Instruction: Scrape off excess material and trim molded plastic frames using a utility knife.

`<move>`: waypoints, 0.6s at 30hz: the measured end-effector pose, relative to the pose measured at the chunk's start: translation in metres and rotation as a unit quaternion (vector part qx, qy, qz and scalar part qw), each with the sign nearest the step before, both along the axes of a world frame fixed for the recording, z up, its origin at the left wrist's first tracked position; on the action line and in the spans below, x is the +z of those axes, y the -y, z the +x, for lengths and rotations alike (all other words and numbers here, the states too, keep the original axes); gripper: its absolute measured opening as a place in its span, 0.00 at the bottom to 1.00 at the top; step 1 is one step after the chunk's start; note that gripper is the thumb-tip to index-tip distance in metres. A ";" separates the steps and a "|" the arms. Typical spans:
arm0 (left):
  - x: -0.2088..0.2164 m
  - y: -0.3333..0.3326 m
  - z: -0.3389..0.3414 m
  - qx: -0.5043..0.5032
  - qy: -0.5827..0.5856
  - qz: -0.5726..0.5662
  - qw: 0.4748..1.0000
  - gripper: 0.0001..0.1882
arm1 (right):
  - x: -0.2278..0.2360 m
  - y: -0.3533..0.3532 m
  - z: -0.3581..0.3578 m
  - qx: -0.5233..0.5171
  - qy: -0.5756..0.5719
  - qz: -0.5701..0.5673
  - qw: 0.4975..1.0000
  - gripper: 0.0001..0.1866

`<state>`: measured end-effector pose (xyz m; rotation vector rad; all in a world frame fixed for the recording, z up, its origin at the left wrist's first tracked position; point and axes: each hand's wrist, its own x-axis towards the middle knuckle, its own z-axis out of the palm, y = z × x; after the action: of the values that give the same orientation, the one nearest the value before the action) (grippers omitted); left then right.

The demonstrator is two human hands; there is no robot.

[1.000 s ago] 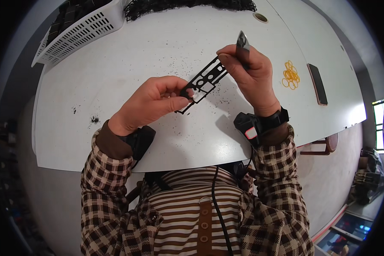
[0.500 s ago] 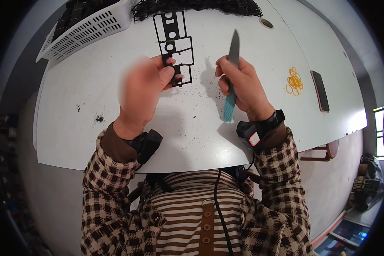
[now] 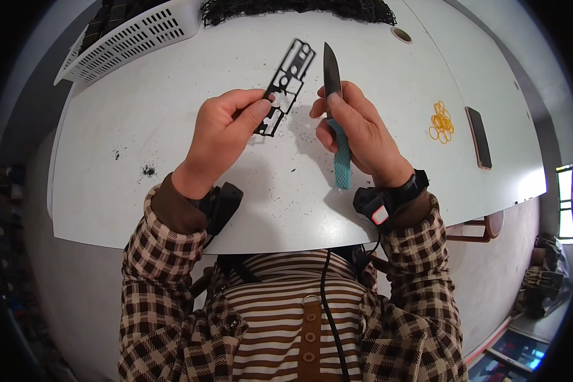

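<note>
Between thumb and fingers, my left hand (image 3: 226, 130) pinches a thin black plastic frame (image 3: 285, 81) with round and rectangular cut-outs. The frame leans with its top to the right, above the table. My right hand (image 3: 363, 130) is wrapped round a knife (image 3: 342, 153) with a teal textured handle and a dark blade. Its blade points away from me, a little right of the frame and apart from it. My right thumb rests where blade and handle meet.
Black crumbs (image 3: 148, 170) dot the white table (image 3: 254, 210). A white basket (image 3: 134, 44) holding dark pieces stands far left. Black plastic parts (image 3: 299, 7) are heaped at the far edge, near a tape roll (image 3: 401, 35). Yellow rubber bands (image 3: 441, 122) and a phone (image 3: 478, 137) lie right.
The black frame has turned from nearly upright to leaning right, its top now nearer the knife. The knife has shifted slightly left and its blade now tilts leftward. Both hands keep their hold.
</note>
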<state>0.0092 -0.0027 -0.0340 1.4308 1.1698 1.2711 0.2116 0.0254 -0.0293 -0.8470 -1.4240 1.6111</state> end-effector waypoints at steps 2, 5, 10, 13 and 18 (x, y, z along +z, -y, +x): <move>-0.007 -0.004 -0.001 -0.016 -0.051 -0.015 0.998 0.10 | 0.000 0.007 0.001 -0.012 -0.002 -0.008 1.000 0.12; -0.021 -0.008 0.009 -0.071 -0.109 -0.080 0.988 0.10 | -0.003 0.020 0.020 -0.019 -0.034 -0.127 0.991 0.13; -0.060 -0.001 0.039 -0.179 -0.108 -0.099 0.973 0.10 | -0.034 0.061 0.078 -0.002 0.037 -0.135 0.990 0.13; -0.023 -0.008 0.050 -0.241 -0.186 -0.053 0.951 0.09 | -0.001 0.074 0.099 0.049 0.255 -0.128 0.957 0.12; 0.015 0.016 0.057 -0.224 -0.203 -0.078 0.950 0.08 | 0.004 0.103 0.110 0.044 0.268 -0.052 0.961 0.13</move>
<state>0.0657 -0.0187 -0.0195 1.7627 1.0881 0.5722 0.3213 -0.0780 -0.0253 -1.3748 -1.7744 1.6007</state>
